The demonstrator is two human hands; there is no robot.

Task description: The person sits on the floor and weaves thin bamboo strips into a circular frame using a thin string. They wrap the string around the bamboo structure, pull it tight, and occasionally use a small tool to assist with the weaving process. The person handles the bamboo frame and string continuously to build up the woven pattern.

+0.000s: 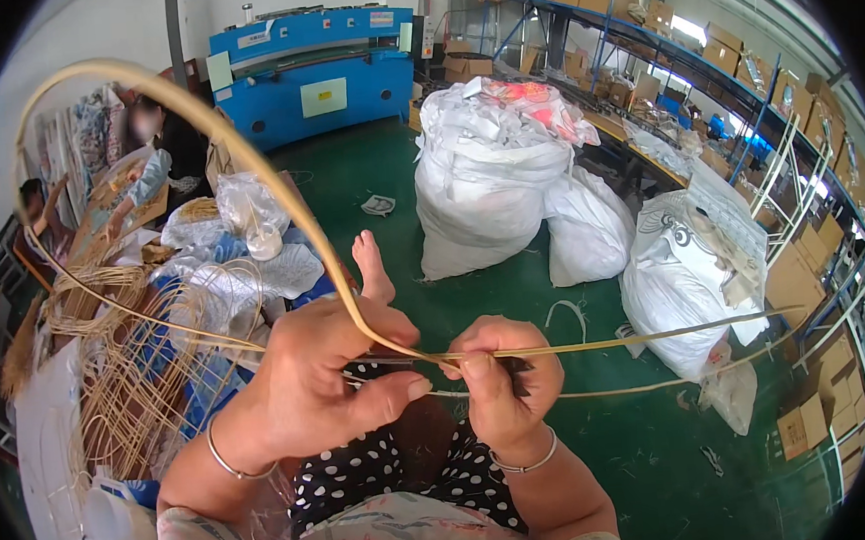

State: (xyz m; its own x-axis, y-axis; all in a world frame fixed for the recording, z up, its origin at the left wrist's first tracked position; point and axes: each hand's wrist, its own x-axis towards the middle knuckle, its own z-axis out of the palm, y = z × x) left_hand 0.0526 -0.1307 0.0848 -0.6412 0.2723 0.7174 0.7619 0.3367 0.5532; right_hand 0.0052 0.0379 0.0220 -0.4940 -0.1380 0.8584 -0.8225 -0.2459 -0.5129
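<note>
Both my hands are at the middle of the view, close together on a long pale cane strip (263,171). My left hand (334,372) is closed round the strip, its thumb pointing right. From it the strip arches up and left in one large loop and comes back low, behind the hand. Thumb and fingers of my right hand (505,375) pinch the strip where its lengths cross, just right of the left thumb. Two thin tails of cane (648,337) stretch out to the right beyond that hand. How the lengths cross between my fingertips is partly hidden.
Coiled cane hoops (140,391) lie in a heap on the left, beside plastic bags (258,207). Another person (159,154) sits at the far left. A blue machine (313,73) stands behind. Bulging white sacks (492,186) occupy the green floor, with box-laden shelves (636,30) at right.
</note>
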